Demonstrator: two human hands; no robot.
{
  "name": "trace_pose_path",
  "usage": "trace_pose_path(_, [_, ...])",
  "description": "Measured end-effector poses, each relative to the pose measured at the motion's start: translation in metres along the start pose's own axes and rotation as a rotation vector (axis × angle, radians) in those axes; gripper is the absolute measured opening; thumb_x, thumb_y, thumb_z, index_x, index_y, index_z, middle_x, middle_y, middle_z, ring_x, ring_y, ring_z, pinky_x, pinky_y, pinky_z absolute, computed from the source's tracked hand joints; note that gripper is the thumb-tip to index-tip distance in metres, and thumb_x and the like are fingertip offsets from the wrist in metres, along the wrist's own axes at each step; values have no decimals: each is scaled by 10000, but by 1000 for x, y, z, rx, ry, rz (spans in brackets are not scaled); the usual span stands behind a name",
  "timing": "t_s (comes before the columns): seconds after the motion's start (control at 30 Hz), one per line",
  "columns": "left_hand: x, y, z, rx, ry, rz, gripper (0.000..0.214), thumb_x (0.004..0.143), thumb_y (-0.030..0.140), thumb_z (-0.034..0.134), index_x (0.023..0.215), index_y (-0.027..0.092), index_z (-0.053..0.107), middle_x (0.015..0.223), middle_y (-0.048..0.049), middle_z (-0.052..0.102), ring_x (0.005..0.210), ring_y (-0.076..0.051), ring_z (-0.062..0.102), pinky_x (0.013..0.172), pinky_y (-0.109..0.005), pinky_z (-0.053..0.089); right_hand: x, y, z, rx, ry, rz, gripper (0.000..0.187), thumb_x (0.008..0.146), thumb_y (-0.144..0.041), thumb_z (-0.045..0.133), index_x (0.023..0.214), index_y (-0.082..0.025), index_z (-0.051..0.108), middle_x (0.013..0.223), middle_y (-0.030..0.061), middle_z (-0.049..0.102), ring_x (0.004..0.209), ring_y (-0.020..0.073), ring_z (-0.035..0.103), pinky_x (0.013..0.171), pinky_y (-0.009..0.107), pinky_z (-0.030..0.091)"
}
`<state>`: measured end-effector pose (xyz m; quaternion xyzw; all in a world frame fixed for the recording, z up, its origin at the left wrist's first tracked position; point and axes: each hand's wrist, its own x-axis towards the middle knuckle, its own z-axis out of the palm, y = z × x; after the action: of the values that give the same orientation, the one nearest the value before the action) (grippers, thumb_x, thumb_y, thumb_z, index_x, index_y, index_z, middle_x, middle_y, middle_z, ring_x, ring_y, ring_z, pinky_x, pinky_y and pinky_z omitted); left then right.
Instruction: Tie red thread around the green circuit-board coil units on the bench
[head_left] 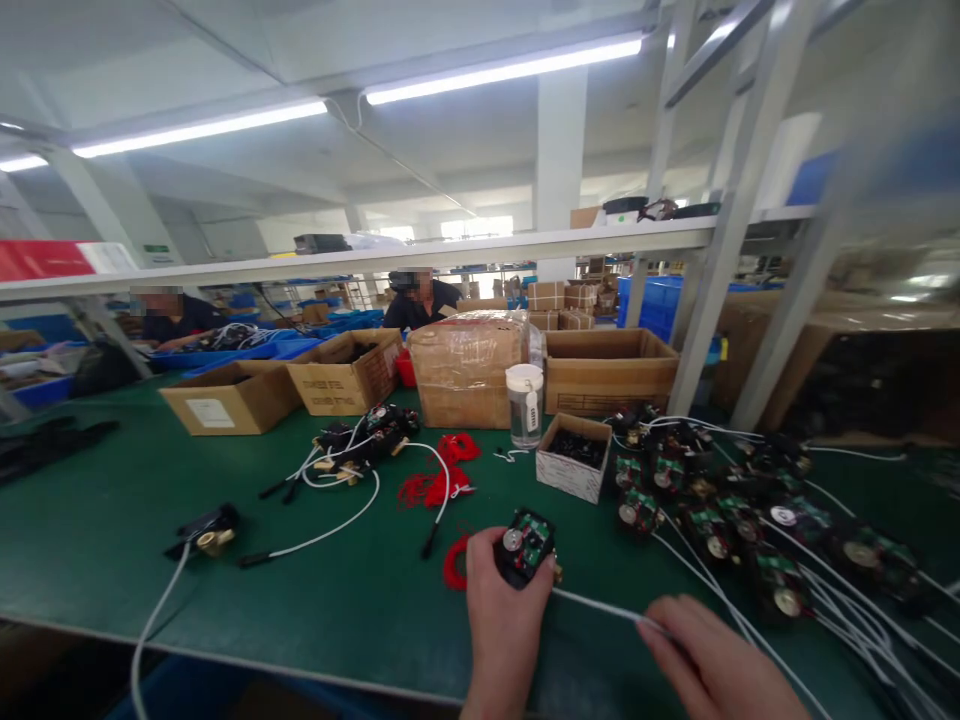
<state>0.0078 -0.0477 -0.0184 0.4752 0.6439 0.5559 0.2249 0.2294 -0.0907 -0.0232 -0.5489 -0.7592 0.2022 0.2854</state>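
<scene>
My left hand (501,610) grips a small black module with a green circuit board (526,545) just above the green table (112,540). A white cable (600,606) runs from the module to my right hand (709,655), whose fingers are pinched on it. A coil of red wire (454,565) lies just left of my left hand. Several similar modules with white cables (720,520) are heaped at the right.
A small open box of dark parts (572,456) and a clear jar with a white lid (524,404) stand behind. Cardboard boxes (465,368) line the back. More modules and cables (360,445) lie at centre left, one (210,530) near the front edge. Two people sit beyond.
</scene>
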Motion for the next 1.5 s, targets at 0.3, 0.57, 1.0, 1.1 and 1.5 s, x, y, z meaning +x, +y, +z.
trace_pose_path(0.3, [-45, -32, 42, 61, -95, 69, 522, 728, 139, 719, 1206, 170, 511, 1131, -87, 537, 1088, -278, 577, 1000, -443, 466, 49, 16, 9, -738, 247, -79, 185, 963, -111, 523, 853, -201, 640, 884, 85, 594, 819, 261, 584, 767, 395, 445])
trace_pose_path(0.57, [-37, -20, 1, 175, -576, 31, 883, 691, 50, 756, 1478, 335, 474, 1241, -40, 569, 1185, -257, 601, 1066, -374, 449, 43, 25, 20, -724, 124, -35, 186, 940, -97, 551, 852, -205, 675, 933, 96, 639, 945, 318, 572, 820, 468, 439])
trace_pose_path(1.0, [-35, -12, 12, 59, -579, 94, 798, 669, 34, 793, 1372, 335, 564, 1227, -16, 608, 1168, -214, 599, 1063, -327, 463, 32, 23, 55, 186, 67, -92, 411, 1004, -186, 357, 1370, -259, 529, 1275, 77, 654, 1172, 201, 636, 1000, 375, 534])
trace_pose_path(1.1, [-36, -9, 15, 53, -578, 87, 740, 682, 53, 794, 1339, 325, 592, 1208, -21, 615, 1143, -219, 607, 1054, -341, 474, 33, 23, 56, 187, 84, -80, 378, 1009, -233, 376, 1334, -256, 566, 1248, 81, 678, 1153, 213, 656, 982, 382, 552])
trace_pose_path(1.5, [22, -29, -52, 389, -316, 276, 261, 919, 197, 579, 1091, 278, 758, 1048, -69, 669, 1014, -250, 622, 925, -403, 488, 24, 30, 55, 193, 229, 102, 424, 980, -383, 446, 1365, -219, 517, 933, 38, 718, 779, 189, 711, 729, 313, 592])
